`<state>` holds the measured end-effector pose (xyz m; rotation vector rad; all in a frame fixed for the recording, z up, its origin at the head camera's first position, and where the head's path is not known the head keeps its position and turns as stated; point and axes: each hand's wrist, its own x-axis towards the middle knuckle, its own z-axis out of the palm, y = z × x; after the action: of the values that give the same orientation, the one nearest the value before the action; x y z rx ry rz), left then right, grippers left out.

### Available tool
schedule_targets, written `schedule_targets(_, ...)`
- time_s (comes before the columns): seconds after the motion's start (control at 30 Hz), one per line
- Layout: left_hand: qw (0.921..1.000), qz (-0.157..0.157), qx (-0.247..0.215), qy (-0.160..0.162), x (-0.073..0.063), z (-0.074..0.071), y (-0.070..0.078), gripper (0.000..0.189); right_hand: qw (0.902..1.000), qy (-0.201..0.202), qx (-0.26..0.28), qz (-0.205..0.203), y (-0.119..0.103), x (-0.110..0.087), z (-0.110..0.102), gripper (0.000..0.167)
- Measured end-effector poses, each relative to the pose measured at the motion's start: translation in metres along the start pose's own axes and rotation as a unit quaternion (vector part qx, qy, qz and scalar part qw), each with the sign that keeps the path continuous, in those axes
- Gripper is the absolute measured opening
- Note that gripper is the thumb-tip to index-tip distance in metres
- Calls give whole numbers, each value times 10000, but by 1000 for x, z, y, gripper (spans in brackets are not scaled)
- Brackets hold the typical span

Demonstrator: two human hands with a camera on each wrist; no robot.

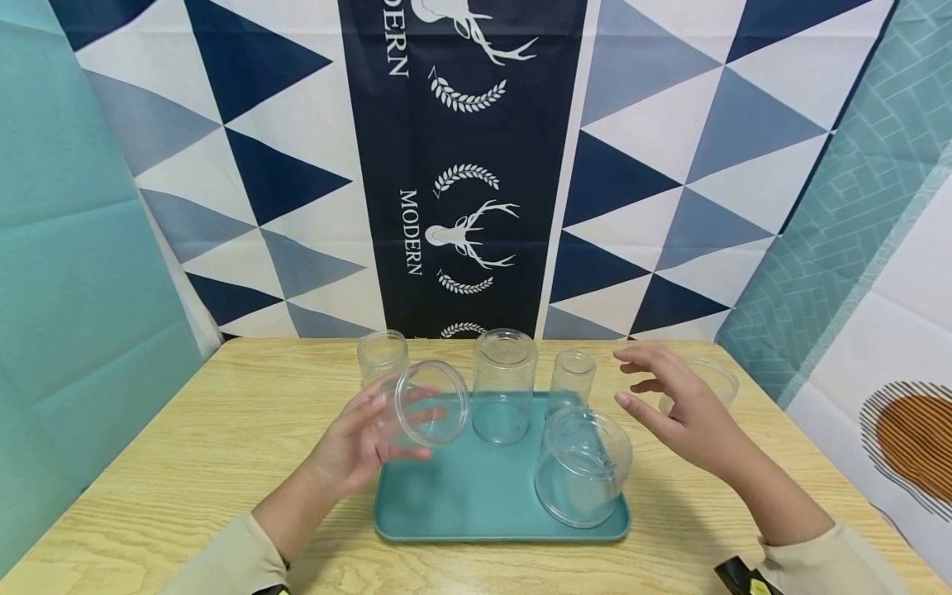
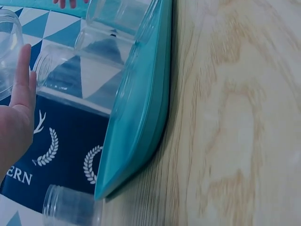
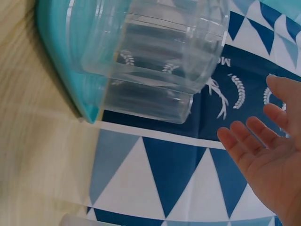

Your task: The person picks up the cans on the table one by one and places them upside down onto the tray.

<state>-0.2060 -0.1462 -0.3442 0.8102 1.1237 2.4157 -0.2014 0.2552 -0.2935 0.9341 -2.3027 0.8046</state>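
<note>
My left hand [image 1: 344, 453] holds a clear plastic jar [image 1: 435, 405] above the left part of a teal tray [image 1: 461, 500]. The jar is tilted, one round end facing the head camera. In the left wrist view the fingers [image 2: 22, 82] extend along the side of that jar [image 2: 7, 54]. Over the right side, my right hand [image 1: 684, 417] hovers with relaxed, slightly bent fingers and nothing in them. A wide clear jar [image 1: 583, 471] stands on the tray's front right, nearest that hand. Behind it are a narrow clear jar [image 1: 573, 376] and a tall clear jar [image 1: 504, 388].
Another clear jar [image 1: 382, 351] stands on the wooden table [image 1: 223, 446] behind the tray's left corner. Partly hidden behind my right hand is a round clear container [image 1: 717, 382]. Patterned cloth [image 1: 297, 165] hangs along the table's back edge.
</note>
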Motion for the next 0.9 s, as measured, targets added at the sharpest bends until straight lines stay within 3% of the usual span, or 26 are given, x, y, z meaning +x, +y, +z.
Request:
schedule_targets(0.17, 9990, -54, 355, 270, -5, -5, 6, 49, 9986, 25, -238, 478, 4, -7, 5, 48)
schedule_targets(0.33, 9984, 34, 511, 256, -7, -12, 11, 44, 9945, -42, -148, 1037, 8, -12, 9, 40)
schedule_targets(0.63, 9925, 295, 1052, 557, -11, -23, 15, 43, 9725, -760, 289, 2181, 25, -21, 17, 44)
schedule_targets(0.73, 9852, 291, 1387, 969, -12, -23, 16, 43, 9645, -925, 490, 2425, 29, -22, 20, 46)
schedule_targets(0.9, 9600, 24, 2071, 1883, -12, -19, 16, 48, 9430, -1392, 898, 2885, 35, -23, 26, 50)
